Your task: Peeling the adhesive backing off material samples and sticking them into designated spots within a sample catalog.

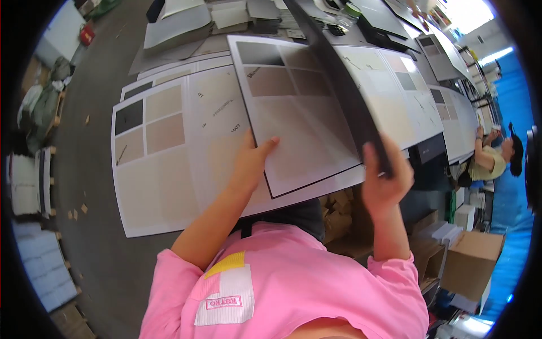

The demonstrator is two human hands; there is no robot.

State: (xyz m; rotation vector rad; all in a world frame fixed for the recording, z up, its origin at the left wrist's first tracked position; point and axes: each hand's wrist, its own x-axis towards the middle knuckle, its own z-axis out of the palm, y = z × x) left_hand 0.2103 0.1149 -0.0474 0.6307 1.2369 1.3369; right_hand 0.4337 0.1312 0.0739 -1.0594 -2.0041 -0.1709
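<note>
A folding sample folder with grey and beige swatches tilts up over the table, one panel facing me. Its other panel is a dark board seen almost edge-on. At the left edge, my left hand is closed on the folder, thumb lying on the face and fingers mostly hidden behind. My right hand grips the lower end of the dark board, slightly blurred. Beneath lies another opened sample sheet with similar swatches, partly covered by the folder. Its right part shows past the dark board.
Stacks of grey boards stand along the table's far side. Cardboard boxes sit at the lower right. Another person works at a table on the right. Pallets with stacked white packs line the floor at left.
</note>
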